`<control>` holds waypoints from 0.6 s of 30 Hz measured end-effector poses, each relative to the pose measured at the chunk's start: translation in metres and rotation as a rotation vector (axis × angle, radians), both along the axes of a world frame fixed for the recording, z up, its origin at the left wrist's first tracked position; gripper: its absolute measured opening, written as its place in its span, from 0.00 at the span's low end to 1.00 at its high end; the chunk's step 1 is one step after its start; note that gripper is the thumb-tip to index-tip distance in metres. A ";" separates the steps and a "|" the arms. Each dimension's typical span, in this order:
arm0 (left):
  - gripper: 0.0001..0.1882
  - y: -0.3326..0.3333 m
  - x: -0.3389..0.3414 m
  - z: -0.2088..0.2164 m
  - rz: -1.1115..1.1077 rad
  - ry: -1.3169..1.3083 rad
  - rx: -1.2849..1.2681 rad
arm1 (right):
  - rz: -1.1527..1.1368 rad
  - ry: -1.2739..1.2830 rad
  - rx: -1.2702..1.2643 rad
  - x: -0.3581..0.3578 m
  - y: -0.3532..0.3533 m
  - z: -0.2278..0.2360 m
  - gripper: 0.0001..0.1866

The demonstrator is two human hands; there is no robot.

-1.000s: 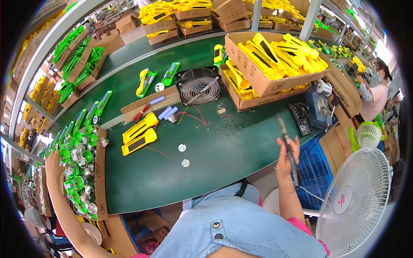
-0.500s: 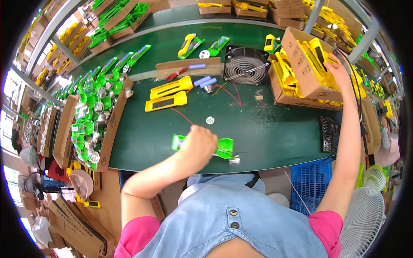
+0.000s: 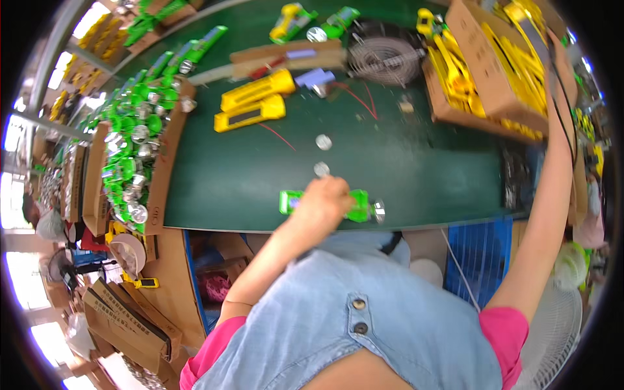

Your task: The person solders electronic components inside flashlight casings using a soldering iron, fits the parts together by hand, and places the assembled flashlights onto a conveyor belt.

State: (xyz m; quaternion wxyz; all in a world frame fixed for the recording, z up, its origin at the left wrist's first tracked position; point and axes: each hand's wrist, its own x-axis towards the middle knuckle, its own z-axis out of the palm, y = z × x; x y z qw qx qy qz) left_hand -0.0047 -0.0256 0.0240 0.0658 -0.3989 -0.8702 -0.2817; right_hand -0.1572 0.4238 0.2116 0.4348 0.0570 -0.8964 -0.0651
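At the near edge of the green surface (image 3: 214,182), the left hand (image 3: 323,203) is closed over the middle of a green torch (image 3: 359,207) that lies flat. The hand hides most of the torch; only its two ends show, with a shiny silver end (image 3: 379,211) on the right. Just past the hand lie two small silver discs (image 3: 322,169), one behind the other. Along the left edge, a cardboard tray (image 3: 166,162) is packed with green and silver parts (image 3: 133,156). Farther back lie two yellow cases (image 3: 255,104) side by side, with a thin red wire (image 3: 276,136) near them. Near the far edge is a round wire fan guard (image 3: 380,62), blurry. At the far right corner, the right arm reaches up to a cardboard box (image 3: 494,71) of yellow parts (image 3: 455,78). The right hand (image 3: 554,49) is at the rim of the picture, so I cannot tell if it is open or closed.
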 end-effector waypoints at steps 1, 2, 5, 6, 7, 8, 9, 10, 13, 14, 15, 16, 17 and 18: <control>0.06 0.007 0.001 -0.005 0.000 0.021 -0.092 | 0.063 0.091 -0.019 0.014 -0.008 0.006 0.19; 0.05 0.011 0.002 -0.005 0.009 -0.007 -0.134 | 0.131 0.184 -0.040 0.029 -0.017 0.009 0.19; 0.02 0.010 0.000 -0.008 -0.006 -0.049 -0.141 | 0.204 0.192 -0.225 0.082 -0.068 -0.010 0.16; 0.02 0.007 0.003 -0.014 0.018 -0.072 -0.105 | 0.184 0.081 -0.455 0.086 -0.092 -0.034 0.16; 0.02 0.003 0.003 -0.017 0.033 -0.059 -0.103 | 0.056 -0.015 -0.331 0.107 -0.123 -0.048 0.14; 0.02 0.002 0.002 -0.018 -0.018 -0.095 -0.009 | 0.201 -0.026 -0.422 0.122 -0.124 -0.075 0.12; 0.03 0.001 0.002 -0.021 -0.054 -0.139 0.079 | 0.140 -0.202 -0.310 0.137 -0.141 -0.092 0.12; 0.03 0.000 0.000 -0.024 -0.069 -0.141 0.079 | 0.242 -0.277 -0.378 0.146 -0.151 -0.119 0.11; 0.06 -0.005 -0.002 -0.028 -0.075 -0.194 0.270 | 0.515 -0.329 -0.484 0.152 -0.178 -0.200 0.23; 0.06 -0.005 -0.002 -0.028 -0.068 -0.201 0.270 | 0.540 -0.399 -0.524 0.153 -0.190 -0.210 0.24; 0.05 -0.006 -0.002 -0.026 -0.106 -0.326 0.334 | 0.540 -0.645 -0.787 0.156 -0.189 -0.234 0.24; 0.05 -0.007 -0.004 -0.025 -0.141 -0.448 0.394 | 0.532 -0.608 -0.606 0.152 -0.203 -0.223 0.13; 0.05 -0.007 -0.006 -0.024 -0.138 -0.457 0.395 | 0.596 -0.648 -0.645 0.151 -0.206 -0.231 0.16; 0.05 -0.008 -0.007 -0.022 -0.182 -0.488 0.432 | 0.656 -0.688 -0.686 0.151 -0.209 -0.238 0.19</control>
